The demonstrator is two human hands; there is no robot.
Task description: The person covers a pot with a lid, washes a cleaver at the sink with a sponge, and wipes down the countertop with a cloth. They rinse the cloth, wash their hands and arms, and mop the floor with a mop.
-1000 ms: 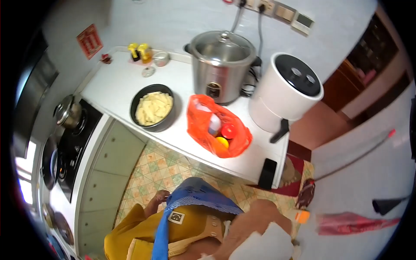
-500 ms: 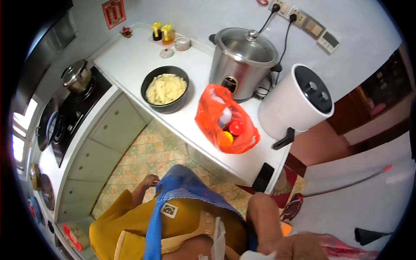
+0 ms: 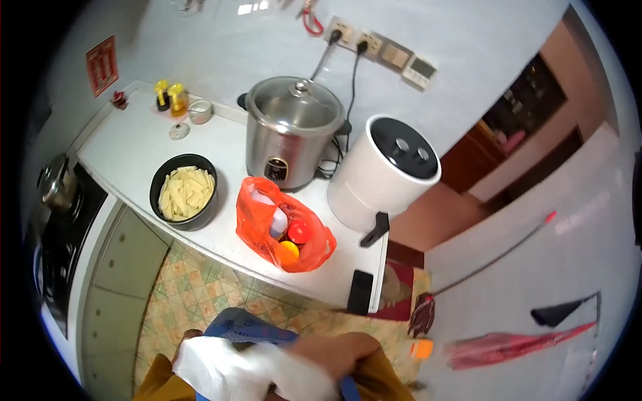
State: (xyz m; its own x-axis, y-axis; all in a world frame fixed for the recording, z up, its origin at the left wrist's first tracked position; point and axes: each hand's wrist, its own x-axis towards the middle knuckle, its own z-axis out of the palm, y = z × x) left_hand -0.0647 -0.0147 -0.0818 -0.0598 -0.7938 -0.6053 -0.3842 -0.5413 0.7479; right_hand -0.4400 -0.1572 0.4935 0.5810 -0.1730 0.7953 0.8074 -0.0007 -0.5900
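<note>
White cloth-like material (image 3: 221, 364) spreads in front of my body at the bottom, partly smeared by motion. Part of my left hand (image 3: 192, 334) shows at its upper left edge; the fingers are mostly hidden. My right hand (image 3: 311, 353) is blurred against the white material's right side, and its grip cannot be made out. Beyond them on the white counter (image 3: 127, 150) stand a dark pot of pale cut strips (image 3: 186, 194) and an open red plastic bag (image 3: 257, 224) with a white bottle and red and yellow caps inside.
A steel cooker (image 3: 287, 137) and white air fryer (image 3: 374, 180) stand at the back. A black phone (image 3: 360, 292) lies near the right corner. Small jars (image 3: 177, 100) stand back left. The stove (image 3: 80, 220) is left; a folded pink umbrella (image 3: 508, 347) is at right.
The view has swung, shifting the counter left and down in the picture. My right hand has moved inward from the lower right, and the white material now spreads across my front.
</note>
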